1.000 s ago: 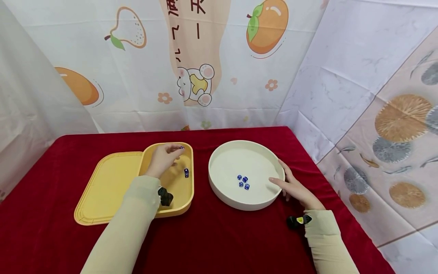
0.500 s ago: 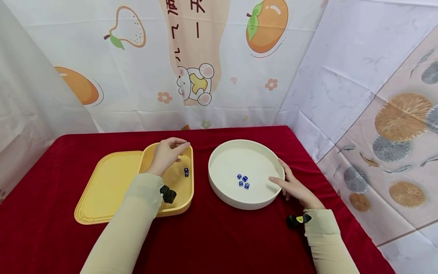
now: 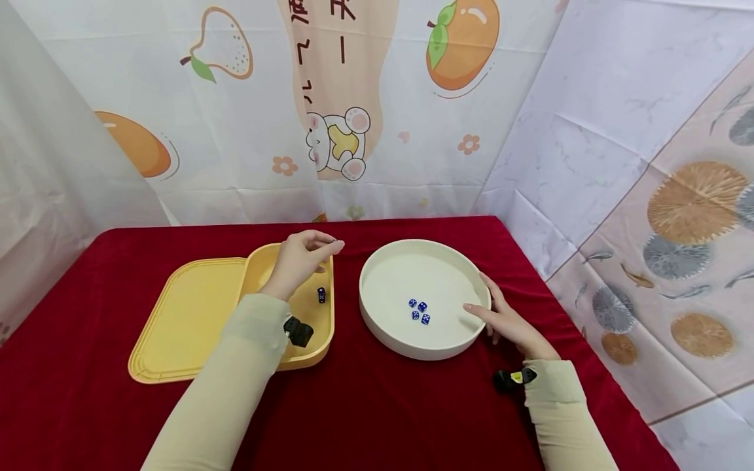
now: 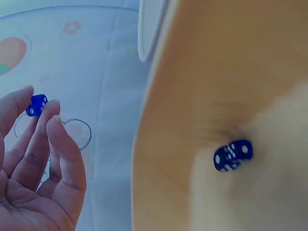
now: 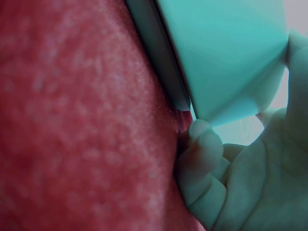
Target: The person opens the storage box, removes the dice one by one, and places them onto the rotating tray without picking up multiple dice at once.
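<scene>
Small blue die with white dots (image 4: 36,105), pinched between thumb and fingertips (image 4: 52,121) of left hand (image 3: 300,260), held up above far right corner of yellow plastic tray (image 3: 188,314). Fingers curled round it, so grip closed on die; in head view die itself too small to see between fingertips. Hand raised over deeper compartment of tray, close to its rim, near gap toward round cream-white shallow bowl (image 3: 385,333).

Below hand, one more blue die (image 3: 321,295) lying on floor of same yellow compartment, apart from fingers, also seen blurred in left wrist view (image 4: 233,155). Flat left part of tray bare. Black wrist device (image 3: 298,331) on left sleeve, hanging over tray's near edge.

Inside bowl, three blue dice (image 3: 419,311) in tight cluster near middle, touching or almost touching; cannot tell which. Right hand (image 3: 506,320) resting on bowl's right rim, thumb over edge, other fingers curled against outer wall on red velvet tablecloth (image 3: 377,405); in right wrist view fingers (image 5: 204,159) pressed at bowl's base, probably holding it steady by rim. Bowl just beside tray, narrow strip of red cloth between them. Printed fruit curtain (image 3: 330,104) behind table.
</scene>
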`<state>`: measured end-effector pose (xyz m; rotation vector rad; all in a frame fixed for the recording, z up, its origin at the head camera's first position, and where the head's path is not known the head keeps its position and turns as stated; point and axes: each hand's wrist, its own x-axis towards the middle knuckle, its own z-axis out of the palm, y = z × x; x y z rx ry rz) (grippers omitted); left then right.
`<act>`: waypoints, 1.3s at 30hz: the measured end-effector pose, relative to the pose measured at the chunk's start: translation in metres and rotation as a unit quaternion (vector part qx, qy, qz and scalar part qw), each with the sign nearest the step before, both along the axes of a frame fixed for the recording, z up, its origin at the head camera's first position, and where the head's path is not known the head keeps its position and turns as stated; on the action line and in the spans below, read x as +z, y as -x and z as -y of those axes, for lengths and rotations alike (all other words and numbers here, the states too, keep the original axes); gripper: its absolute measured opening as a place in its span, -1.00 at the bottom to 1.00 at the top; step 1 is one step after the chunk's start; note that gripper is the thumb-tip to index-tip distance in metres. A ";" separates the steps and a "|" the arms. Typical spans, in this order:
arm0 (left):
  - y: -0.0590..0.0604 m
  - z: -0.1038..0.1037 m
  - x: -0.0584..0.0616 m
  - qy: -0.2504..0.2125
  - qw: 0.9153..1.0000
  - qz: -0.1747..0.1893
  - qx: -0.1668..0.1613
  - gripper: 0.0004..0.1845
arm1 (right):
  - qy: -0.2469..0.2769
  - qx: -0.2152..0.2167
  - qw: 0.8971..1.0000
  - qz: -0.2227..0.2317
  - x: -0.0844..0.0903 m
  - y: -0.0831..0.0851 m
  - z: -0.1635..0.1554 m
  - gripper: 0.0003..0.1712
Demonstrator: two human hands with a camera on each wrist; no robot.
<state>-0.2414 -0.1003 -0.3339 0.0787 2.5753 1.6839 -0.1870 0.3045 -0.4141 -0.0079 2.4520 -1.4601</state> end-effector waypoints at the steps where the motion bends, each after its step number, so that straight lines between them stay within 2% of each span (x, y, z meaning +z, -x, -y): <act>1: -0.001 -0.002 0.002 0.004 1.000 0.000 -0.001 -0.57 | 0.000 0.000 1.000 0.000 0.000 0.000 0.000 0.07; 9: -0.009 -0.018 0.014 0.018 1.000 -0.009 -0.015 -0.62 | 0.000 0.000 1.000 -0.003 -0.001 0.000 0.000 0.07; 17: -0.013 -0.035 0.018 0.034 0.999 -0.011 -0.026 -0.65 | -0.001 0.001 1.000 -0.001 -0.001 0.000 0.000 0.07; 21: -0.013 -0.046 0.019 0.052 0.998 -0.026 -0.035 -0.68 | -0.002 0.001 1.000 -0.003 -0.001 0.000 0.000 0.08; 30: -0.009 -0.070 0.015 0.078 0.994 -0.046 -0.055 -0.72 | -0.002 0.004 1.000 -0.006 -0.002 0.001 -0.002 0.07; 39: -0.011 -0.088 0.008 0.075 0.994 -0.042 -0.069 -0.74 | 0.000 0.004 1.000 -0.006 -0.002 0.002 -0.002 0.07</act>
